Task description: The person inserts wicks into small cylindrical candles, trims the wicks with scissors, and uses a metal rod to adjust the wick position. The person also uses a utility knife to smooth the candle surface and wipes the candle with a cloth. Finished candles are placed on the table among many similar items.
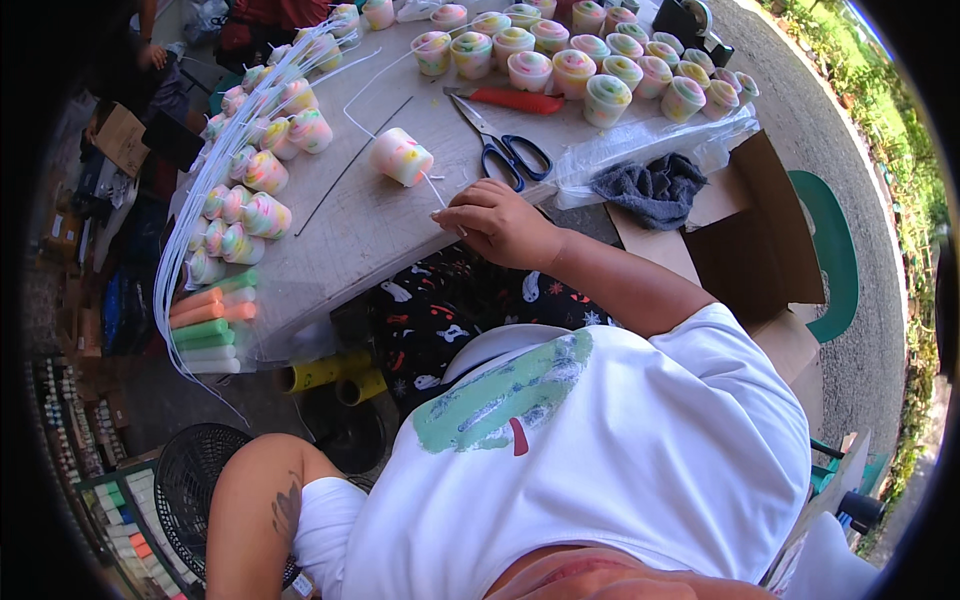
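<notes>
A short white candle point(400, 157) with pink and yellow patches lies on its side near the table's front edge. One length of white wick point(437, 190) runs from its near end to my right hand point(497, 224), whose fingers are pinched together on it. More wick comes out behind the candle and bends back across the table. My left arm point(262, 490) hangs down at the lower left, and its hand is out of sight. Dark-handled scissors point(512, 160) lie just beyond my right hand, blades partly spread. A thin dark rod point(352, 165) rests left of the candle.
Several candles in clear cups point(607, 100) cover the table's far right, near a red-handled cutter point(515, 99). At the left lie swirled candles point(266, 215), a bundle of white wicks point(190, 240) and coloured sticks point(205, 330). An open cardboard box point(760, 230) stands right.
</notes>
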A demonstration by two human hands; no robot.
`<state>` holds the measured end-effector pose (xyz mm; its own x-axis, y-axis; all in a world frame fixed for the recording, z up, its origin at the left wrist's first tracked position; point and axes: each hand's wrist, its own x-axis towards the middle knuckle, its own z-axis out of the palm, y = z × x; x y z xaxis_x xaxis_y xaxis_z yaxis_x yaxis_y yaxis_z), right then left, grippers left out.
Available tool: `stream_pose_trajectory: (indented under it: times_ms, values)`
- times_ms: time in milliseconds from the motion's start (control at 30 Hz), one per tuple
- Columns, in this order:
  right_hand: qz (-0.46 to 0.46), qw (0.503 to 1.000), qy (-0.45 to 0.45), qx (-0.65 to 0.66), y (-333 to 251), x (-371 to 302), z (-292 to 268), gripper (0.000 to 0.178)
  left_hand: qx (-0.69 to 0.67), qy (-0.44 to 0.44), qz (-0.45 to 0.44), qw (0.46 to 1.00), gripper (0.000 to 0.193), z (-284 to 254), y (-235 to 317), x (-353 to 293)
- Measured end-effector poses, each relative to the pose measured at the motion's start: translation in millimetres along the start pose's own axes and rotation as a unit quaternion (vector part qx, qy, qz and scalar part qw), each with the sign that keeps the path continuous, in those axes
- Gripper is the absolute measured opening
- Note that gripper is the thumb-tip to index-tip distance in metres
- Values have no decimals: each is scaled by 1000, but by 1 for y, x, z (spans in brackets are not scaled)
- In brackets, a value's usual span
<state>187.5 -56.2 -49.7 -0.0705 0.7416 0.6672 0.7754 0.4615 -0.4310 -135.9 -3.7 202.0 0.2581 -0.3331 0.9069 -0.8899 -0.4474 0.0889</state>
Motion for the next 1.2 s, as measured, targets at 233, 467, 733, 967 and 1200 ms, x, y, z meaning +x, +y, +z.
stream_pose_trajectory:
  times_ms: [233, 467, 733, 967, 1200]
  values:
    - [43, 998, 42, -14, 8, -12, -3, 26, -26, -234, -2, 972, 55, 52, -9, -13]
    - [50, 998, 45, -12, 7, -7, -5, 23, -27, -245, 0, 969, 52, 55, -11, -14]
    - [64, 996, 69, -1, 6, -6, -8, 19, -38, -253, -3, 967, 50, 56, -8, -12]
    - [121, 990, 54, 53, 2, -1, -14, 23, -39, -259, -10, 965, 48, 56, 0, -6]
    - [190, 978, 31, 81, -1, -2, -16, 25, -42, -266, -16, 963, 46, 57, 2, -1]
